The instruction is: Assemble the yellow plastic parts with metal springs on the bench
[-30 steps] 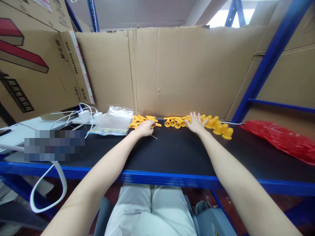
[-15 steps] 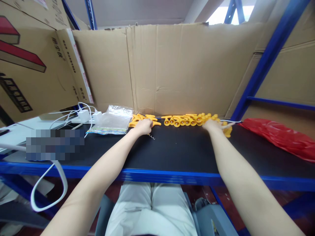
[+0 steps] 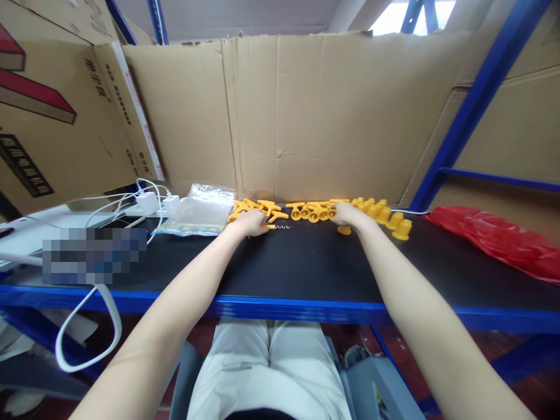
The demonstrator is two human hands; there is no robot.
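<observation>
My left hand (image 3: 252, 223) is closed around a yellow corkscrew, whose metal spiral (image 3: 282, 227) sticks out to the right. Behind and beside that hand lie several yellow T-shaped handles (image 3: 269, 206) in a loose pile. My right hand (image 3: 347, 214) is closed, its fingertips mostly hidden, with a yellow cup-shaped part (image 3: 344, 231) showing just beneath it. Left of the right hand, yellow T-handled pieces with round open ends (image 3: 314, 216) lie in a row. Several yellow cup-shaped parts (image 3: 385, 216) stand upside down to its right.
A clear plastic bag (image 3: 199, 213) lies left of the handles, near white chargers and cables (image 3: 149, 202). A red plastic bag (image 3: 494, 239) rests at the right. Cardboard (image 3: 324, 116) walls the back of the black tabletop (image 3: 297, 268); its blue front edge (image 3: 301, 309) crosses before me.
My right hand has moved left from the cup-shaped parts, with one beneath it. The spiral at my left hand, pointing down and right before, now lies level toward the right.
</observation>
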